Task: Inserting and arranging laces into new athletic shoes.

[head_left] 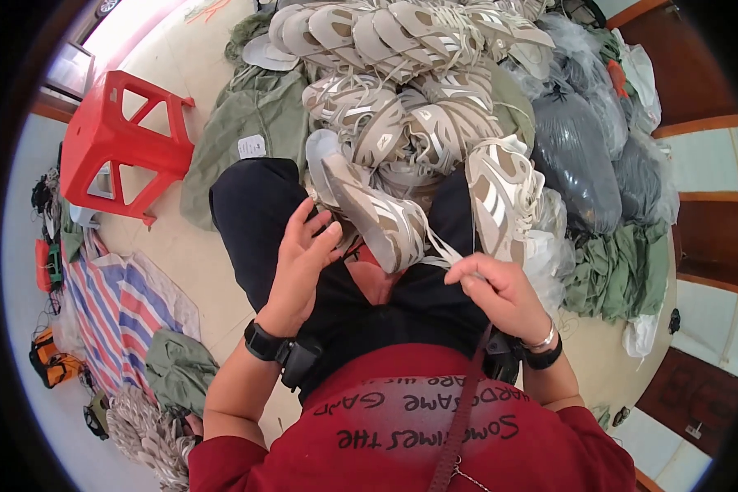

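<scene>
A beige and white shoe upper lies slanted between my knees, with no sole that I can make out. My left hand hovers beside it, fingers apart and holding nothing. From the end of the upper a pale shoelace stretches rightward to my right hand, whose thumb and forefinger are pinched on it. Near my right knee stands another laced shoe upper with white stripes. Just beyond my knees several more laced uppers are heaped together.
Overlapping rows of shoe uppers lie at the far side on green cloth. A red plastic stool stands at left, above a striped sheet. Stuffed plastic bags crowd the right. More uppers are piled at lower left.
</scene>
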